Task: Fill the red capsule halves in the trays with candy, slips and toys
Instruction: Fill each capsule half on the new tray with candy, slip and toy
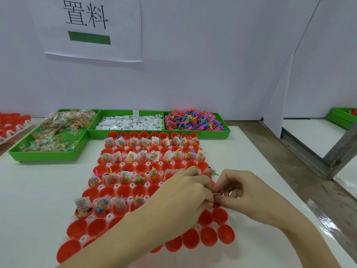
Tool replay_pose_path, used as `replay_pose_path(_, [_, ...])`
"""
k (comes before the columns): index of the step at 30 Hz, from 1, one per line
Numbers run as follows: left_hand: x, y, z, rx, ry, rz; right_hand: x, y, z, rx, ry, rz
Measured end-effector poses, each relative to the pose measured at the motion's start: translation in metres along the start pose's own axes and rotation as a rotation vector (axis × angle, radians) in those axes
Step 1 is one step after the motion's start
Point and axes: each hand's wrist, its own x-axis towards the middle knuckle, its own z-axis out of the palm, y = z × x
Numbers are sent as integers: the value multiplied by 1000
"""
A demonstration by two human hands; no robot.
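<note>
- Pinching something small between its fingertips, my left hand [185, 198] sits over the right half of the capsule tray [108, 216]; what it holds is too small for me to name.
- My right hand [249, 194] meets it at 3 o'clock, fingers curled, fingertips nipping the same small item.
- Red capsule halves [208, 236] fill the tray at the middle of the white table [38, 190]; alternate rows hold candy bags, slips and toys, and the rows between them and the two nearest rows are bare red cups.
- At 12 o'clock, touching the tray's far edge, I see the green bin of white slips [127, 122].
- At 1 o'clock sits the green bin of coloured toys [193, 120].
- At 10 o'clock lies the green bin of candy bags [56, 132].
- Far at 9 o'clock, another tray of red halves [11, 122] shows at the edge.
- A paper sign [90, 26] hangs on the wall at 11 o'clock.
</note>
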Motion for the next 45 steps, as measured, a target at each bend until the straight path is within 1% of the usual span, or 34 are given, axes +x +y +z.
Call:
replay_pose_path(2, [0, -1, -2, -15, 59, 80, -2, -2, -3, 29, -12, -18])
replay_pose_path(5, [2, -1, -3, -56, 97, 97, -4, -3, -6, 57, -1, -12])
replay_pose_path(10, [3, -7, 1, -72, 125, 72, -4, -1, -7, 76, 62, 31])
replay_pose_path(13, [3, -8, -3, -79, 124, 61, -3, 1, -9, 88, 141, 33])
replay_pose_path(16, [2, -10, -16, -147, 209, 23, -1, 1, -9, 141, 221, 11])
replay_pose_path(18, [-1, -19, -30, -192, 307, -46, 0, 0, -6, 184, 253, -10])
replay_pose_path(21, [-9, -55, -54, -246, 477, -222, 4, -3, 0, 211, 290, -51])
replay_pose_path(23, [-17, -98, -68, -183, 583, -364, 5, -6, 5, 225, 298, -86])
replay_pose_path(24, [-23, -124, -73, -116, 599, -449, 5, -7, 7, 227, 295, -100])
replay_pose_path(25, [-30, -151, -77, -38, 582, -543, 5, -7, 8, 224, 291, -112])
replay_pose_path(27, [-48, -204, -81, 108, 493, -724, 5, -8, 10, 212, 292, -135])
replay_pose_path(29, [-69, -246, -85, 203, 379, -837, 5, -9, 12, 199, 310, -157])
replay_pose_path(30, [-79, -261, -86, 225, 312, -861, 5, -9, 12, 190, 322, -168])
replay_pose_path(32, [-97, -281, -89, 220, 187, -875, 5, -12, 15, 172, 345, -193])
replay_pose_path(33, [-103, -286, -91, 195, 162, -878, 6, -13, 16, 165, 353, -205])
replay_pose_path(34, [-108, -289, -92, 171, 174, -868, 5, -14, 17, 156, 360, -215])
replay_pose_path(36, [-112, -292, -93, 155, 253, -827, 5, -16, 20, 141, 365, -226])
replay_pose_path(41, [-112, -288, -88, 263, 386, -755, 7, -17, 24, 120, 350, -236])
replay_pose_path(45, [-110, -283, -85, 293, 493, -645, 8, -15, 25, 103, 354, -238])
